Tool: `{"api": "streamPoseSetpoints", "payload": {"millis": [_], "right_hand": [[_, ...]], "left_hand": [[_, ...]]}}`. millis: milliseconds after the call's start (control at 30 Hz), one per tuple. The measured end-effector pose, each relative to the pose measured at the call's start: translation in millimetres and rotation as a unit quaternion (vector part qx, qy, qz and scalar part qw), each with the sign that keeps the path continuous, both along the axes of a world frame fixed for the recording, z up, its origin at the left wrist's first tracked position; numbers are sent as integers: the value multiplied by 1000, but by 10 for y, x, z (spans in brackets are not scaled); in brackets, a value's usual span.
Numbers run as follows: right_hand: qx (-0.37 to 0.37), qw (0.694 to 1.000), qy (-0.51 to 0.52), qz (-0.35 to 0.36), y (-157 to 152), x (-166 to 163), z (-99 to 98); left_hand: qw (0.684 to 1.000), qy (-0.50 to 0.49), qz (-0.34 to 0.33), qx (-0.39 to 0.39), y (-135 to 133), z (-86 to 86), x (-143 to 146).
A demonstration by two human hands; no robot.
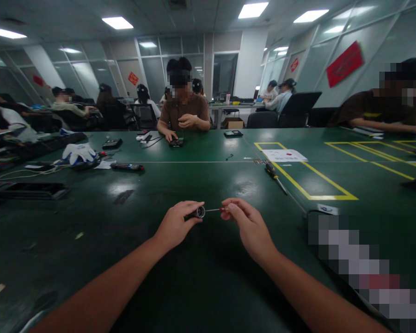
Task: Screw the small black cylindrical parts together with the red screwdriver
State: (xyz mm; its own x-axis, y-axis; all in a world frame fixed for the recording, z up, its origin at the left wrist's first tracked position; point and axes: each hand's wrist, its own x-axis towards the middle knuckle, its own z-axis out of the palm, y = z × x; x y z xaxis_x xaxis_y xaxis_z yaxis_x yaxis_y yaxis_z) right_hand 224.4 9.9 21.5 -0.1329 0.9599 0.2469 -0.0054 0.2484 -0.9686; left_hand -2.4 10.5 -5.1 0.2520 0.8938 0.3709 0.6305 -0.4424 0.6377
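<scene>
The half-curled left hand (176, 224) grips a dark cylinder (200, 212); the right hand (247, 222) pinches a red-handled screwdriver (222, 209), its shaft between the hands at the cylinder's mouth.

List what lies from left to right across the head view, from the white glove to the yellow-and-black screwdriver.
White glove, dark elongated item, left hand, small cylinder, thin tool, right hand, yellow-and-black screwdriver.

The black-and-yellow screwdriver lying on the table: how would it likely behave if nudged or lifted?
The screwdriver would probably roll or swivel, since its rounded-looking handle is much thicker than its shaft. Its straight, metallic-looking shaft suggests it would stay stiff. The bulkier handle may put the weight toward that end.
</scene>
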Motion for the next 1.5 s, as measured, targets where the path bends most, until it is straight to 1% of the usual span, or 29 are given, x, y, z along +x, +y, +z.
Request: {"api": "streamPoseSetpoints", "payload": {"millis": [67,167,267,333,400,433,500,567,667,867,1067,1233,1500], "right_hand": [[-37,998,53,-19,44,-17,-64],[-82,992,95,-25,103,-39,-161],[-133,981,135,-34,156,-35,-211],[-197,964,179,-18,193,-10,-201],[-269,933,239,17,224,25,-168],[-268,925,269,12,235,41,-150],[-208,938,275,-17,241,60,-122],[-141,960,238,-50,230,57,-118],[-91,980,166,-64,208,29,-152],[-59,992,102,-39,195,-18,-226],[-25,998,64,-15,136,-25,-168],[0,1000,-12,-4,131,3,-138],[20,999,-21,24,157,39,-175]], "left_hand": [[1000,7,1,3,-2,12,-1],[1000,26,-7,10,-6,19,7],[999,30,-14,8,-4,15,13],[999,29,-19,12,5,14,8],[999,29,-18,19,17,19,-2],[999,28,-15,23,23,23,-8],[999,24,-5,25,31,30,-18],[1000,17,2,20,33,33,-23],[1000,10,4,15,27,31,-17],[1000,3,-3,14,-3,43,10],[1000,-9,6,16,0,42,-4],[1000,-18,18,17,22,29,-16],[1000,-14,13,18,22,11,-17]]}}
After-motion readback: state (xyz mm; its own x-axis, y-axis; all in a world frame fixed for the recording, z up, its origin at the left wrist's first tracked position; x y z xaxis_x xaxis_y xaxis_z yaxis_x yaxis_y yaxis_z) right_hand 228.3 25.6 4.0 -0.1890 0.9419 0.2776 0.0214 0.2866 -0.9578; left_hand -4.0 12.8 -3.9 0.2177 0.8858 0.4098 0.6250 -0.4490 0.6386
